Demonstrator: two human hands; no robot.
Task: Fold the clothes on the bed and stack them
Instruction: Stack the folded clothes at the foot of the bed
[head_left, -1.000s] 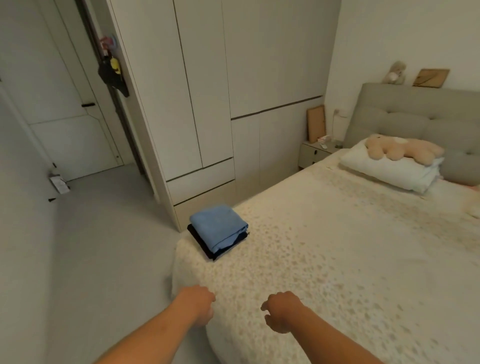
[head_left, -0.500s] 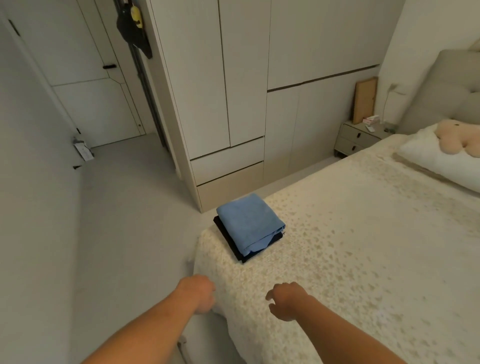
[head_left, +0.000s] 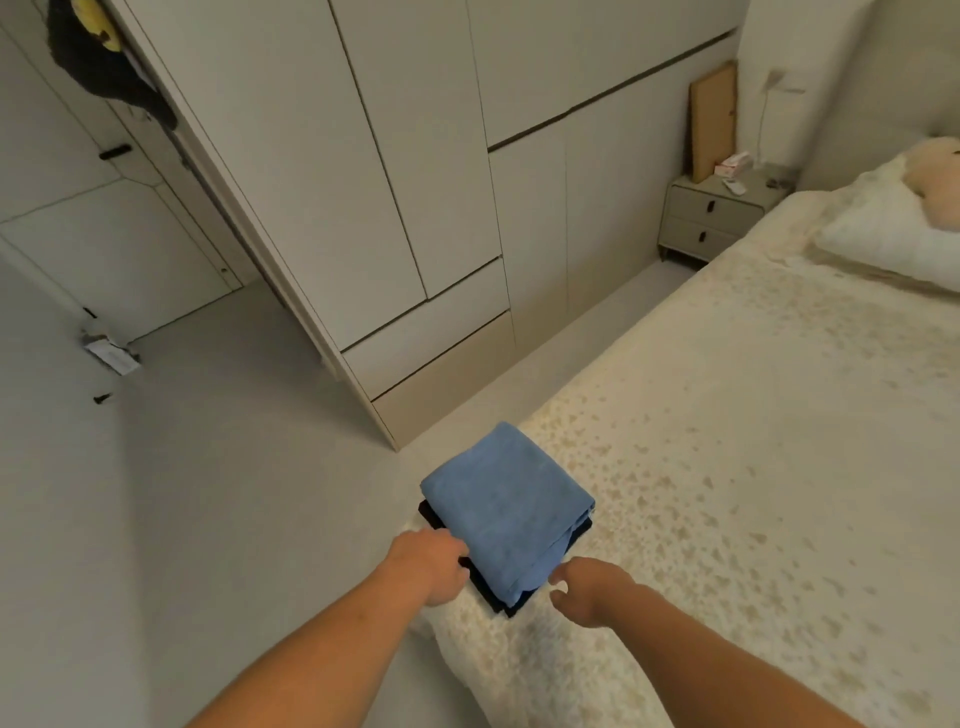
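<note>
A soft blue folded garment (head_left: 506, 512), roughly square with rounded folds, lies on a dark folded garment (head_left: 498, 597) at the near left corner of the bed (head_left: 753, 467), whose cream cover is mottled and nubbly. The left hand (head_left: 434, 566) touches the stack's left edge, fingers curled; whether it grips is unclear. The right hand (head_left: 589, 592) hovers just beside the near corner, fingers loosely apart.

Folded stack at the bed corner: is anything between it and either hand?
Nothing visible. The left hand is already at the left edge of the folded stack, by the dark garment under the blue one. The right hand is at its near right corner, with only bare bedspread between.
</note>
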